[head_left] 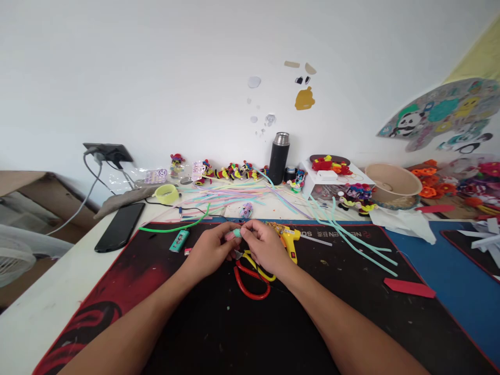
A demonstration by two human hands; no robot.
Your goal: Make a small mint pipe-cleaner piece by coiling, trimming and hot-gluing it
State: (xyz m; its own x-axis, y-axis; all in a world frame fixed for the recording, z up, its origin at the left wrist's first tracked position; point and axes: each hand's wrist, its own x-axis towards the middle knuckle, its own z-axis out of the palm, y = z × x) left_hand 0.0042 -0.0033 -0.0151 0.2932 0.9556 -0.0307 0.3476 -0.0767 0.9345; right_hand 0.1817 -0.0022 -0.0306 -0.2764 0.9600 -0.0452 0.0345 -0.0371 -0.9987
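Observation:
My left hand (211, 246) and my right hand (265, 244) meet over the dark desk mat. Between their fingertips is a small mint-green piece (237, 233), the same colour as the pipe cleaners (351, 237) lying to the right; its exact shape is partly hidden. Both hands are closed around it. Under the right hand lie scissors (252, 290) with one red and one yellow handle. A yellow hot glue gun (289, 245) rests just right of that hand. Left of my left hand lies a teal lighter (179, 240) with a printed picture.
Pastel pipe cleaners (234, 197) spread along the back, in front of several small colourful figures (234, 172). A black thermos (279, 159) stands against the wall. A phone (120, 227) lies left, a beige bowl (392, 182) right, and a red strip (409, 288) on the mat.

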